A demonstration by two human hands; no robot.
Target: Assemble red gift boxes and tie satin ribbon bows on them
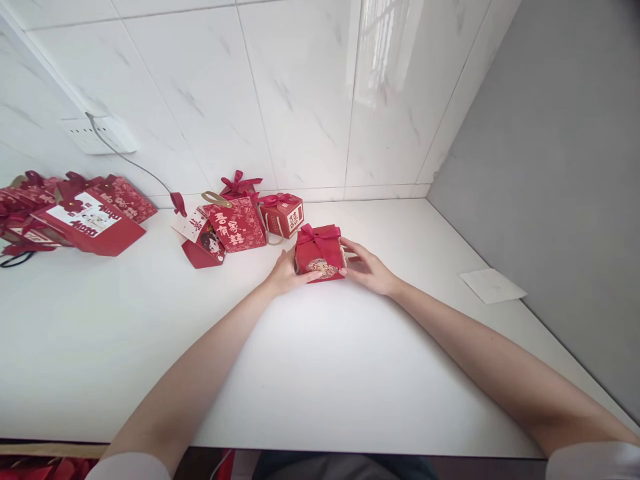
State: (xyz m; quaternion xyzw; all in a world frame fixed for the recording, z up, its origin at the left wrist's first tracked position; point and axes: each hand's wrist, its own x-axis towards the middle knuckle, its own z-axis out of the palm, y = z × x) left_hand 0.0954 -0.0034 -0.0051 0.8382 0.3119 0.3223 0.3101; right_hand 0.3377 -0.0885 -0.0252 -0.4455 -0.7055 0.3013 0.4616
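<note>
A red gift box (327, 251) with a ribbon bow on top and a round gold emblem on its front is between my two hands on the white table. My left hand (287, 272) grips its left side, the thumb lying across the lower front. On the right side, my right hand (370, 268) touches the box with thumb and fingertips, its fingers curved around the edge. Just behind and to the left stands a smaller red box (283, 215) with a bow. Some fingers of both hands are hidden by the box.
Left of the boxes stand a red patterned bag-shaped box (237, 225) and a tilted red-and-white box (203, 240). Several more red boxes (100, 223) lie piled at far left. A cable hangs from the wall socket (97, 135). White paper (493, 285) lies by the grey partition (560, 167).
</note>
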